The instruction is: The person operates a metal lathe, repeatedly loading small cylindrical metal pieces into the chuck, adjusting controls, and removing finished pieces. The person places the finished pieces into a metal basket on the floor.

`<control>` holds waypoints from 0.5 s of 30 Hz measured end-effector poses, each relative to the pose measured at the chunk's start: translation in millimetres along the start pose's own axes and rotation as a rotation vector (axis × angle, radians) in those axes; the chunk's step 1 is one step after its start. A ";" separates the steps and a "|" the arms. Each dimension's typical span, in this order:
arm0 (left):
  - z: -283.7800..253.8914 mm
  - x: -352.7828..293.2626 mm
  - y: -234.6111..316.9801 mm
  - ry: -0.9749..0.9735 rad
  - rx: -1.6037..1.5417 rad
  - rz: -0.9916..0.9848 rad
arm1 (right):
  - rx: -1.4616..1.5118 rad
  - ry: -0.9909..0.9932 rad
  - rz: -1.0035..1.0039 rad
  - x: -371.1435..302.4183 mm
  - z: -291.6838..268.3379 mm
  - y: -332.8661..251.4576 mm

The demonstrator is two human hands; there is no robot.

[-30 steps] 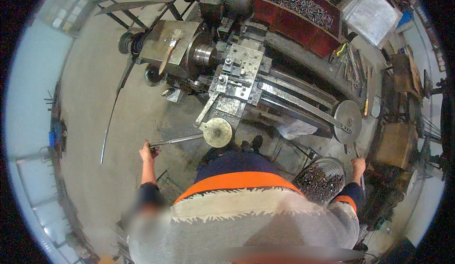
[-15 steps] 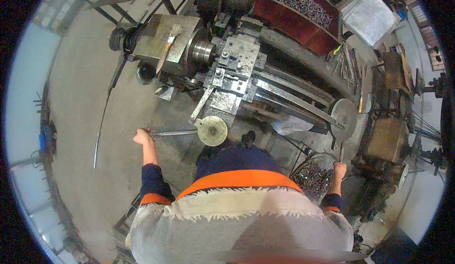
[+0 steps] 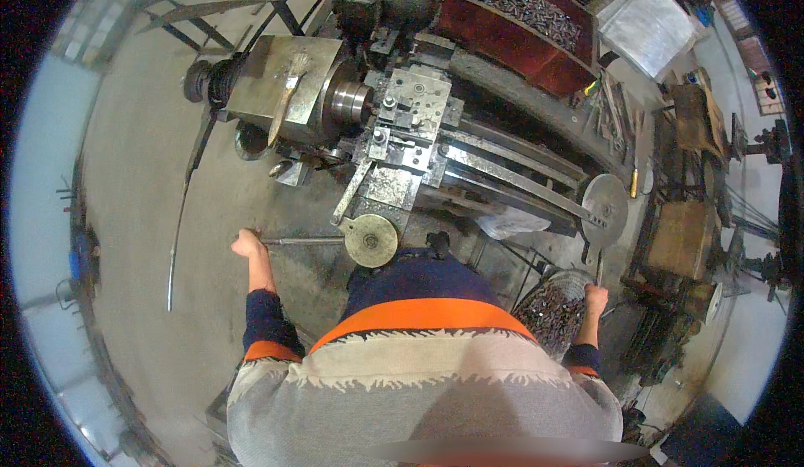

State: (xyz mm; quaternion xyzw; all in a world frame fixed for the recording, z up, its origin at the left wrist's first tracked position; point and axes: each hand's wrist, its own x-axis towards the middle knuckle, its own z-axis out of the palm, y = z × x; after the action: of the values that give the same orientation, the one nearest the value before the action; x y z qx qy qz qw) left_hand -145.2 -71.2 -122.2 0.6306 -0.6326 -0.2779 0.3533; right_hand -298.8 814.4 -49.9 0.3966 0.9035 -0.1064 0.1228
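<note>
My left hand (image 3: 247,243) grips long handle (image 3: 310,241) | right hand (image 3: 596,299) grips short handle (image 3: 600,264) | metal pieces (image 3: 548,318) lie in basket (image 3: 571,277); what remains, I cannot tell

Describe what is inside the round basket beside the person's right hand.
Small, brownish, metal-looking parts lie heaped in the basket. The heap covers its bottom, so whatever lies deeper cannot be seen. The right hand, closed on a handle, is beside it.
</note>
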 end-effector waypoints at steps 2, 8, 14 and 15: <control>8.5 -2.6 0.9 -0.022 -0.016 0.021 | -0.021 -0.064 -0.032 7.4 3.4 12.1; -6.4 -1.9 -16.7 -0.123 -0.151 0.109 | -0.082 -0.012 0.014 -12.8 -31.1 -26.8; 2.7 -48.8 30.9 -0.153 -0.425 -0.337 | -0.069 -0.094 -0.145 68.4 -45.9 -5.7; 4.8 -57.9 46.6 -0.162 -0.467 -0.421 | -0.315 -0.004 -0.238 78.5 -46.2 -1.2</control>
State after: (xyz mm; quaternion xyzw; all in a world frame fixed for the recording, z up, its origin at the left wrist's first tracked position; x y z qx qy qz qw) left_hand -179.7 -11.7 -93.5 0.6255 -0.4334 -0.5317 0.3718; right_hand -357.5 881.2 -30.0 0.2625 0.9493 0.0219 0.1717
